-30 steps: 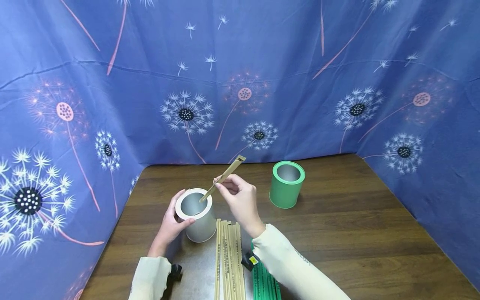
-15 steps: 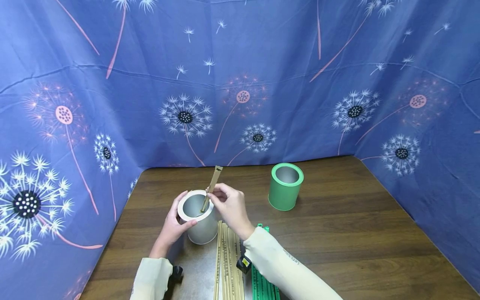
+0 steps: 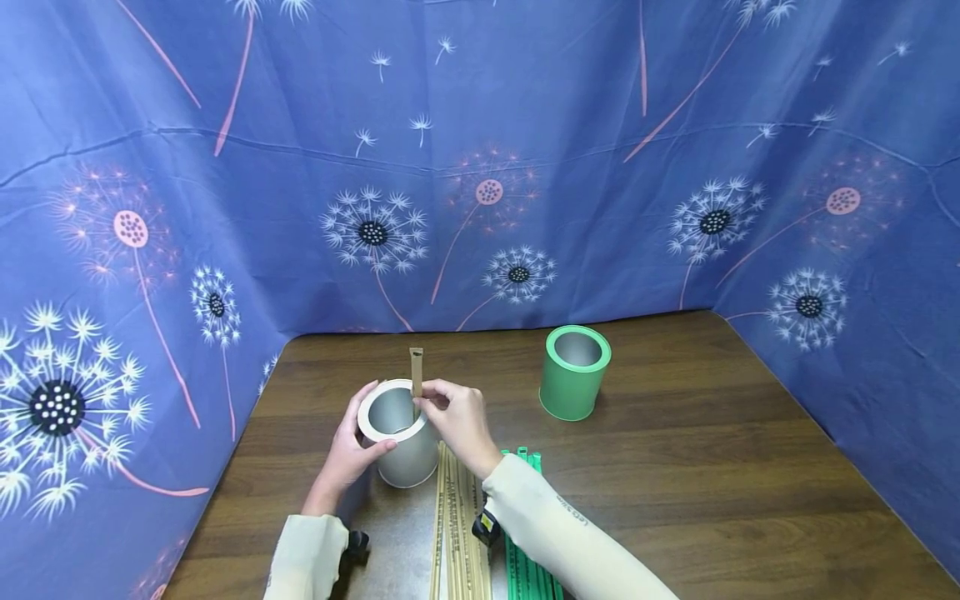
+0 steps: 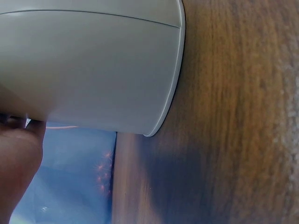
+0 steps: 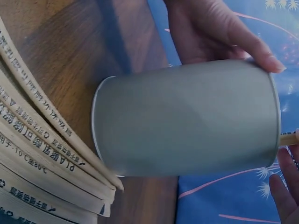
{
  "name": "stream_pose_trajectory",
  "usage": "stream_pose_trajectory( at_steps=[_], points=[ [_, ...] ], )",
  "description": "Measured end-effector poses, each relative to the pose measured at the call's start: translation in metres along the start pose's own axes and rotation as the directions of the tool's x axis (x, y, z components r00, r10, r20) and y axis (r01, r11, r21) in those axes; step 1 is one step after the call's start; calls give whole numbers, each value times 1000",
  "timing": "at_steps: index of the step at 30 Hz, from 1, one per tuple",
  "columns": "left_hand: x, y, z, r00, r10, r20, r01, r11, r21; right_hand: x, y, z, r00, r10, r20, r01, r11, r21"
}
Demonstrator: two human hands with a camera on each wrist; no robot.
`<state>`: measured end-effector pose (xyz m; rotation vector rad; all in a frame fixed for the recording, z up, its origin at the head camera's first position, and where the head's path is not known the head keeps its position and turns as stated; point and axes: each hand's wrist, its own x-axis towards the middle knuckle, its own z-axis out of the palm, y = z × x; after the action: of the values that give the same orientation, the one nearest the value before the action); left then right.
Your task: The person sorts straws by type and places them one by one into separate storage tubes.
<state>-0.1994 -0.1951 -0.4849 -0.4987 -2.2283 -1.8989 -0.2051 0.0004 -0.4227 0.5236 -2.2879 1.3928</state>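
Observation:
My left hand (image 3: 352, 446) grips a pale grey can (image 3: 408, 465) with a white rim, thumb on the near side of the rim and fingers round the left side. The left wrist view shows the can's wall (image 4: 93, 70) and part of that hand (image 4: 18, 163). Between thumb and fingers, my right hand (image 3: 459, 421) pinches a slim tan paper-wrapped stick (image 3: 417, 367), printed and nearly upright. Its lower end is inside the can, by the right part of the rim. In the right wrist view only a short bit of the stick (image 5: 288, 139) shows.
A row of similar tan wrapped sticks (image 3: 459, 542) lies just in front of the can. Several green ones (image 3: 525, 567) lie beside them, partly under the right sleeve. An upright green can (image 3: 570, 392) stands farther back on the wooden table (image 3: 712, 442).
My right hand has moved left and down toward the grey can. The tan stick has swung from slanted to nearly upright and sits lower in the can. The left hand keeps its grip.

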Motion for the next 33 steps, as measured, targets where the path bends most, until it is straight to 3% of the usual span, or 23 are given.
stream_pose_trajectory(
  at_steps=[24,33],
  points=[
    [0,-3,1,1000,-6,-10,6,1000,-10,-4,8,-3,998,42,36,-42,999,-3],
    [1,-4,0,1000,0,-4,0,1000,-20,-8,9,-7,999,27,38,-28,998,49]
  ],
)
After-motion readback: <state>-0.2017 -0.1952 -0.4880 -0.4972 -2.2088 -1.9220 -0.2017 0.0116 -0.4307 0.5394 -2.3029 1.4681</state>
